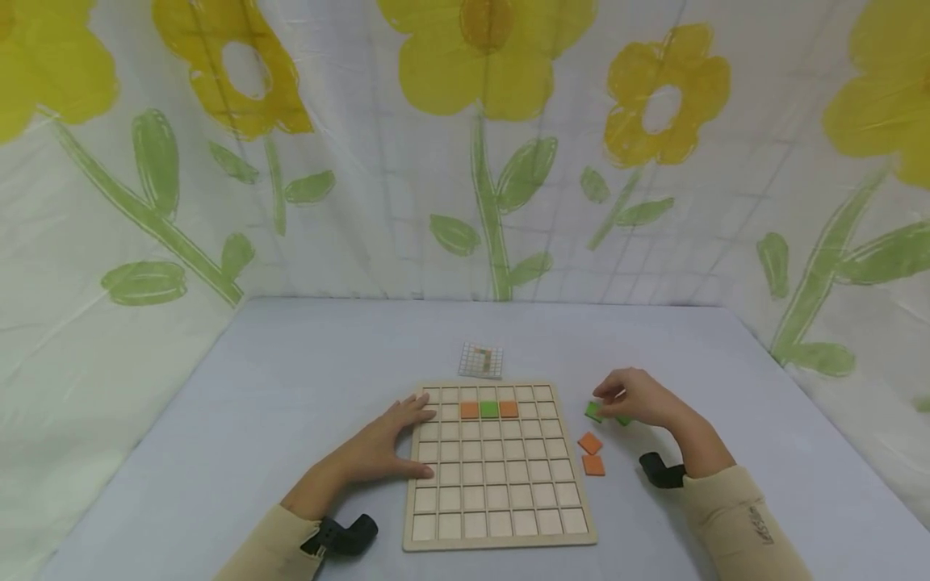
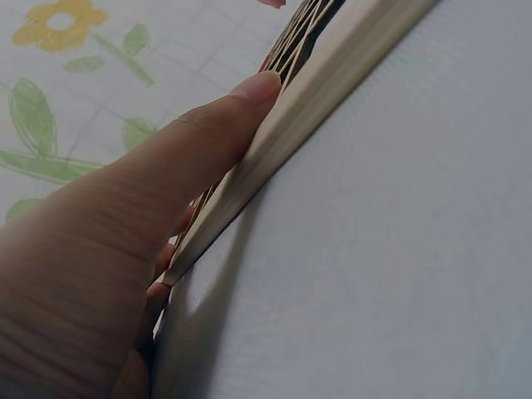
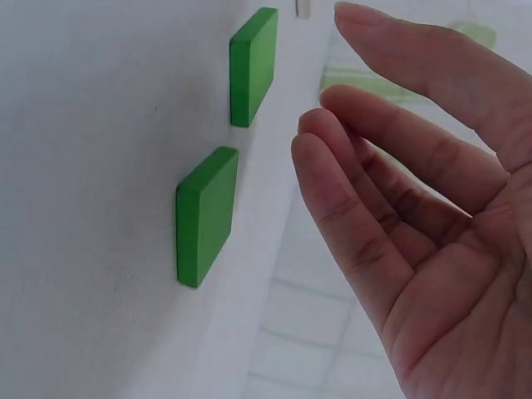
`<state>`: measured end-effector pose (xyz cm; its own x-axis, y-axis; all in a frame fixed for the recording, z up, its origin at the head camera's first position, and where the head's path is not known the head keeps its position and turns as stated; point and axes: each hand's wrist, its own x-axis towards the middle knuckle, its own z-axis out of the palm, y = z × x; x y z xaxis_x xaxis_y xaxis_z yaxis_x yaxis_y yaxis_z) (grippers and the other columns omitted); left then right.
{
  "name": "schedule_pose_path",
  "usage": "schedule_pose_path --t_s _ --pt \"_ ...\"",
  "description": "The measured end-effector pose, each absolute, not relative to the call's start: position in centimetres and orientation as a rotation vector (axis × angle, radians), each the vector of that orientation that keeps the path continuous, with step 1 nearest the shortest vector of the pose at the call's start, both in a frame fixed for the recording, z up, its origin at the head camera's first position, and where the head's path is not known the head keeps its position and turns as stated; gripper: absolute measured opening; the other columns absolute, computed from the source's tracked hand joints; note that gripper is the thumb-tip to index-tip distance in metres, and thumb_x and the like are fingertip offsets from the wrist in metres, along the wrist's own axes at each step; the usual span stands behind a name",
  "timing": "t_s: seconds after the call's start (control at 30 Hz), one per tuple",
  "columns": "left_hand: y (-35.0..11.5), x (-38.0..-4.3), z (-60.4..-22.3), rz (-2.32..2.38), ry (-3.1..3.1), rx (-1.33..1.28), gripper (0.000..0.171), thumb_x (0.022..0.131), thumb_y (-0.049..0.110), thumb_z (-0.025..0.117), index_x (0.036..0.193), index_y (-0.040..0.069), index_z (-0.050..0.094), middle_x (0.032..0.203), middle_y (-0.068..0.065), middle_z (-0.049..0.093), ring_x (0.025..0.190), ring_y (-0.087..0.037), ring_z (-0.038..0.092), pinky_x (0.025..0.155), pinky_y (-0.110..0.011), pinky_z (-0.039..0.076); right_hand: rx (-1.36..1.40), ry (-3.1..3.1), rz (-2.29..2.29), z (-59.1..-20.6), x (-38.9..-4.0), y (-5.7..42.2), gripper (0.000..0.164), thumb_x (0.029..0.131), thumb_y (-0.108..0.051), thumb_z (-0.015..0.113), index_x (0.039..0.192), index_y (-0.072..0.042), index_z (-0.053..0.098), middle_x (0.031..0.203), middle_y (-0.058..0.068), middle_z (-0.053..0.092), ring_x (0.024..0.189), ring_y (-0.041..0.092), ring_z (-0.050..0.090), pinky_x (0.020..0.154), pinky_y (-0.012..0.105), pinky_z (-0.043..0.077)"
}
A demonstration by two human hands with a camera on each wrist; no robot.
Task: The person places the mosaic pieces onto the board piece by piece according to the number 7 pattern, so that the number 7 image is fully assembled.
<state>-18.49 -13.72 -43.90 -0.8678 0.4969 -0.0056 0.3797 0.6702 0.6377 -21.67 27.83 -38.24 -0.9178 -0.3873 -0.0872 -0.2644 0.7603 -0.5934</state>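
Note:
A square wooden grid board (image 1: 500,542) lies on the table. In its second row from the far side sit an orange tile (image 1: 469,410), a green tile (image 1: 489,409) and another orange tile (image 1: 508,409), side by side. My left hand (image 1: 378,445) rests on the board's left edge, thumb and fingers spread along the frame (image 2: 287,125). Right of the board, my right hand (image 1: 639,397) hovers over two loose green tiles (image 3: 208,220), its fingers loosely bent with nothing between them. The right wrist view shows a gap between the fingertips and both tiles.
Two loose orange tiles (image 1: 590,443) lie right of the board, nearer me than the green ones. Behind the board is a small card (image 1: 480,361) printed with a coloured grid. A flowered curtain (image 1: 363,202) hangs behind the white table (image 1: 291,347).

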Motion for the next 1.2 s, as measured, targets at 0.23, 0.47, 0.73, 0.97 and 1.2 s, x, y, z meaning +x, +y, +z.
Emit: schedule_pose_path --t_s 0.23,0.47,0.73,0.97,1.2 --pt "-13.7 -18.5 -43.9 0.968 2.706 0.71 0.09 0.062 0.059 0.076 0.137 0.019 0.045 0.155 -0.001 0.023 0.144 -0.035 0.012 0.116 -0.055 0.014 -0.414 2.802 -0.856 -38.5 -21.1 29.2 0.035 0.076 -0.015 0.076 0.102 0.004 0.066 0.098 0.014 0.066 0.089 0.023 0.061 0.073 0.032 0.054" --pt "-13.7 -18.5 -43.9 0.967 2.702 0.705 0.09 0.062 0.059 0.075 0.138 0.02 0.045 0.155 -0.002 0.023 0.144 -0.036 0.012 0.116 -0.056 0.014 -0.339 2.848 -0.795 -38.9 -21.1 30.7 0.038 0.072 -0.017 0.078 0.1 0.006 0.066 0.092 0.012 0.066 0.084 0.02 0.059 0.07 0.031 0.052" --pt "-13.6 -18.4 -44.0 0.978 2.693 0.682 0.09 0.062 0.058 0.076 0.137 0.021 0.045 0.155 0.0 0.023 0.144 -0.036 0.011 0.115 -0.057 0.014 -0.272 2.801 -0.766 -39.3 -20.7 31.7 0.034 0.07 -0.02 0.08 0.091 0.003 0.065 0.082 0.005 0.062 0.074 0.015 0.054 0.063 0.026 0.048" --pt "-13.6 -18.4 -43.8 0.964 2.697 0.689 0.09 0.063 0.058 0.076 0.138 0.02 0.045 0.155 -0.001 0.023 0.144 -0.035 0.012 0.116 -0.055 0.014 -0.252 2.782 -0.797 -40.0 -20.9 31.6 0.031 0.07 -0.015 0.08 0.089 0.002 0.062 0.08 0.005 0.059 0.073 0.015 0.052 0.062 0.026 0.046" --pt "-13.6 -18.3 -43.7 0.975 2.701 0.682 0.089 0.062 0.057 0.077 0.138 0.021 0.045 0.155 -0.001 0.024 0.144 -0.035 0.012 0.116 -0.056 0.014 -0.268 2.804 -0.793 -40.2 -21.0 31.3 0.031 0.071 -0.017 0.08 0.088 0.001 0.062 0.08 0.005 0.06 0.073 0.014 0.053 0.062 0.025 0.047"
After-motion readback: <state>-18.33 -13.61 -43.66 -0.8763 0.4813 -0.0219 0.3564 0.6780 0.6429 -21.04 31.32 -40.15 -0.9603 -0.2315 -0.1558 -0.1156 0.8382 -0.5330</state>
